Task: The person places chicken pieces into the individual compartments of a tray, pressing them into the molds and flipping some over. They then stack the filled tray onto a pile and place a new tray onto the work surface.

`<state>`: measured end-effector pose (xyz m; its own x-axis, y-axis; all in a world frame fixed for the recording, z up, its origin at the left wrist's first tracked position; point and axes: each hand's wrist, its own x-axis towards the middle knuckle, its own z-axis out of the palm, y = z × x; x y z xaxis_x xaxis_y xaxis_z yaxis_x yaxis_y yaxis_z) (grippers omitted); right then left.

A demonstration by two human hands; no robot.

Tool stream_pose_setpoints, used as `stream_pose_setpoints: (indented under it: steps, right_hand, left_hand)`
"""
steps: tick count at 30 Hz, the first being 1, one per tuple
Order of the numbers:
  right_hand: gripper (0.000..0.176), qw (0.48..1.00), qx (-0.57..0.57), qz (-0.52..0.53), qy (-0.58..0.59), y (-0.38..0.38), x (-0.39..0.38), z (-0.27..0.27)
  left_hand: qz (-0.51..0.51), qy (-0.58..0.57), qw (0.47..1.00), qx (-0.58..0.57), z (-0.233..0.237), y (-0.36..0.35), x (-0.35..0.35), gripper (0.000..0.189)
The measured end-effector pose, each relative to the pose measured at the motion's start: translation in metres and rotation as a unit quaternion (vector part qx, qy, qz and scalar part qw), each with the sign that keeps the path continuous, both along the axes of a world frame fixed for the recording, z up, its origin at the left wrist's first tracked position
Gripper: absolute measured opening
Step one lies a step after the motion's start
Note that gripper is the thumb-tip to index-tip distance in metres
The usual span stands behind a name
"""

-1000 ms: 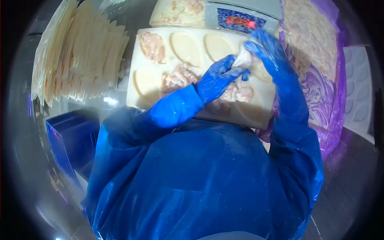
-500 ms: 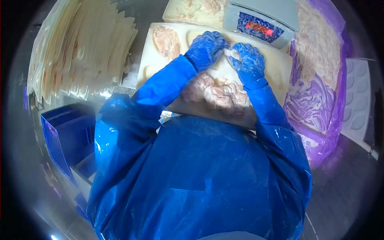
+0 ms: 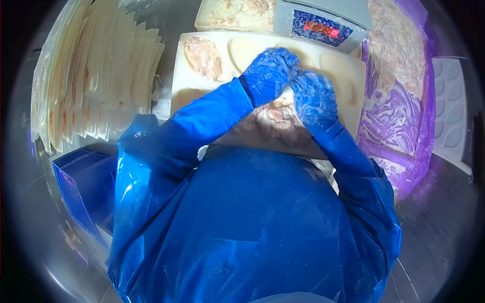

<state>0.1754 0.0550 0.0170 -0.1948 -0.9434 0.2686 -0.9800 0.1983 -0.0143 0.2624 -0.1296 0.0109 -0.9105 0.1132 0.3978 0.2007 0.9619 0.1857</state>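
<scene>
A white tray (image 3: 356,76) with shallow oval hollows lies in front of me. My left hand (image 3: 273,73), in a wet blue glove, is above its middle with the fingers curled. Close against it on the right, my right hand (image 3: 316,98) is closed too. A pale piece of raw meat (image 3: 286,96) shows between the hands, partly hidden by the fingers. Just below them lies a heap of raw pale-pink meat (image 3: 278,123) on the near part of the tray. In the far left hollow sits a flattened meat portion (image 3: 203,56).
Behind the tray stands a scale (image 3: 323,25) with a red display, beside another tray of meat (image 3: 235,12). A purple-lined container (image 3: 424,126) holds more meat on the right. Stacked pale trays (image 3: 96,76) stand left, above a blue bin (image 3: 83,187). A white moulded tray (image 3: 449,106) is far right.
Both hands have come closer together and moved toward me, nearer the meat heap. The right hand's fingers have turned inward. The view has shifted slightly.
</scene>
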Motion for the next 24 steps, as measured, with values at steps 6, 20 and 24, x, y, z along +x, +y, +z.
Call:
stream_pose_setpoints:
  steps: [6, 20, 24]
  right_hand:
    - [0.034, 0.994, -0.088, -0.049, 0.033, -0.003, -0.007, -0.022]
    - [0.05, 0.998, 0.008, -0.051, -0.04, 0.034, 0.002, -0.004]
    - [0.044, 0.998, 0.036, -0.002, -0.042, 0.041, -0.01, -0.018]
  left_hand:
    - [0.051, -0.061, 0.995, -0.063, -0.004, -0.026, -0.005, 0.042]
    - [0.042, -0.106, 0.992, -0.046, -0.009, -0.019, -0.003, 0.052]
    - [0.026, -0.086, 0.995, 0.034, -0.018, -0.004, -0.004, 0.068]
